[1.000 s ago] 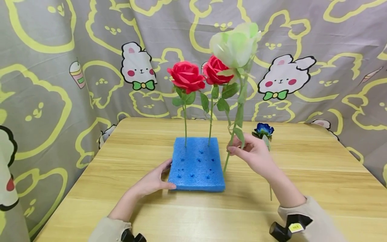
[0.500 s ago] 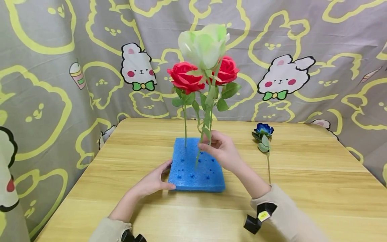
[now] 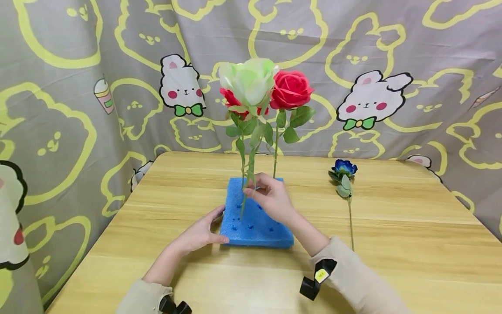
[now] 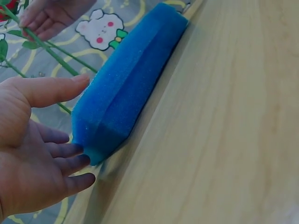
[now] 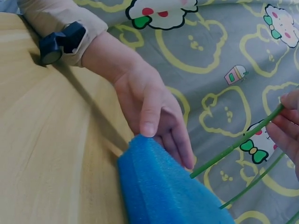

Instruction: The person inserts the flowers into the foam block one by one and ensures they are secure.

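Observation:
My right hand pinches the green stem of a pale green and white artificial rose. The stem slants over the left part of a blue foam block dotted with small holes. Its lower end is close to the block's top; I cannot tell whether it touches. My left hand rests against the block's left side, thumb at the front corner, fingers fairly straight. Two red roses stand upright at the back of the block: the right one shows whole, the left one is partly hidden by the pale bloom.
A blue rose with a long stem lies on the wooden table to the right of the block. Behind the table hangs a grey curtain with cartoon prints.
The right hand has carried the pale rose leftward from beside the block to above its left part, and the bloom has come lower. The left hand has stayed at the block.

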Motion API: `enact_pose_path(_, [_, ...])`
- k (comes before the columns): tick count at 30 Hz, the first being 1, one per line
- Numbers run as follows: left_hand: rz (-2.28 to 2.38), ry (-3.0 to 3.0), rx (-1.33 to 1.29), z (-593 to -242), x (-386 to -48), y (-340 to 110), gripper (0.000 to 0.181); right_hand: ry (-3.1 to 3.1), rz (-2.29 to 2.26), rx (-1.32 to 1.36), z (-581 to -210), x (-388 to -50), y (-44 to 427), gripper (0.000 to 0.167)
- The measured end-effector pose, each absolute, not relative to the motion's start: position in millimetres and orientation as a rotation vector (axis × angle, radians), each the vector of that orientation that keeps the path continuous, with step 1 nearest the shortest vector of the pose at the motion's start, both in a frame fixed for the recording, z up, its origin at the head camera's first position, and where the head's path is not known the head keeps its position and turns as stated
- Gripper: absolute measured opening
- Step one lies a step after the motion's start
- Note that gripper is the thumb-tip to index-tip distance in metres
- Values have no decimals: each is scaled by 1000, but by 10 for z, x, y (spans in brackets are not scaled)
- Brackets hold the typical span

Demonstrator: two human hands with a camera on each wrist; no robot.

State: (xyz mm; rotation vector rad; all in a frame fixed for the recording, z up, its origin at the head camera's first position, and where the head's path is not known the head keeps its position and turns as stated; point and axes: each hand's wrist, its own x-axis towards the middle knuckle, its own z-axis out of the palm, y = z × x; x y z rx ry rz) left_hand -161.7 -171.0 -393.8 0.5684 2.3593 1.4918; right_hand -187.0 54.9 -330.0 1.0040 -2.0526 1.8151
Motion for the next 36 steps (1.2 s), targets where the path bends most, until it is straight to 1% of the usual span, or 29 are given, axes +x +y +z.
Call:
enact_pose_path(11, [1598, 2264, 569, -3955, -1645, -1713, 91, -2090, 1823, 958, -3376, -1912, 496, 6])
enact_pose_path(36, [1596, 2224, 583, -3959, -1648, -1718, 91, -2311, 1743, 888, -3492, -1910, 477, 6])
